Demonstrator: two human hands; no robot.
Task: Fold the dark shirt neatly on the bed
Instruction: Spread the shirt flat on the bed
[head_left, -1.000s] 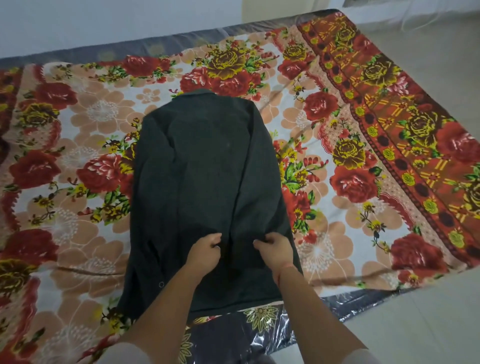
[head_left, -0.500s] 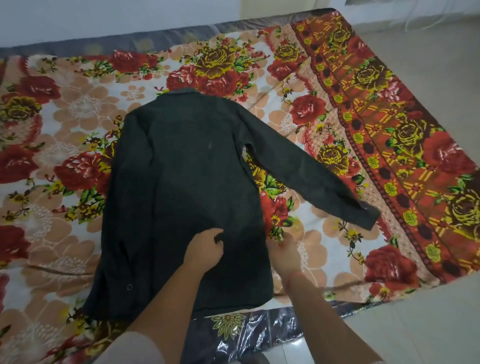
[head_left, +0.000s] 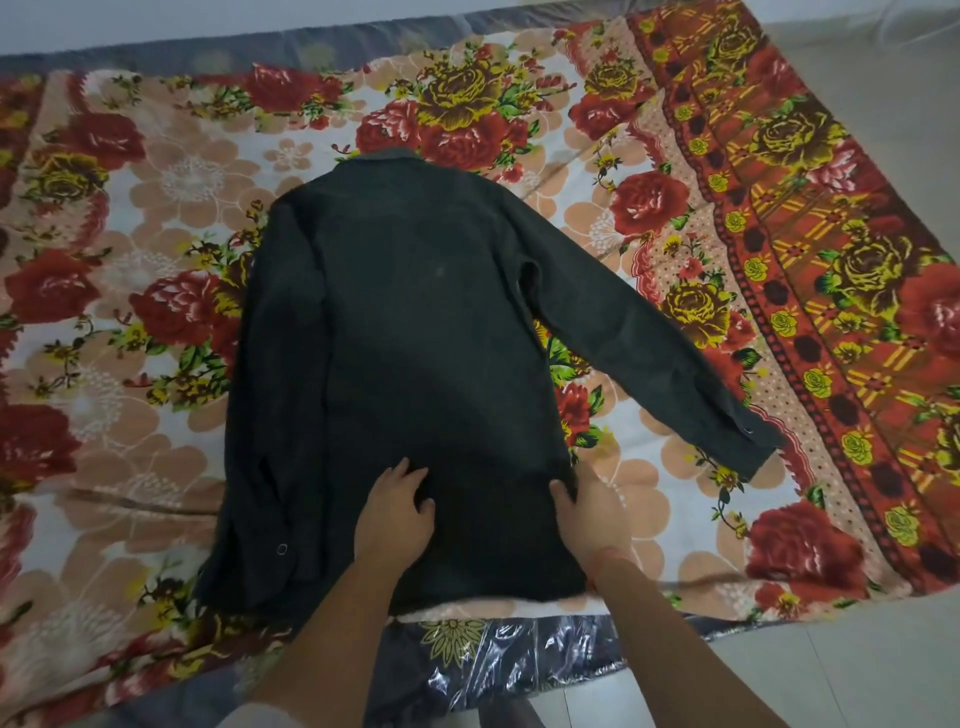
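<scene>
Dark long-sleeved cloth shirt (head_left: 415, 338) lies back-up on floral bed blanket (head_left: 156, 182). Left hand (head_left: 395, 512): fingers (head_left: 401, 470) spread flat on lower back panel, holding nothing. Right hand (head_left: 592, 514): thumb on shirt's side edge; pinch undeterminable.

Shirt (head_left: 415, 338) lies on blanket (head_left: 156, 208), left hand (head_left: 397, 512) on it, right hand (head_left: 589, 514) at its edge.
</scene>
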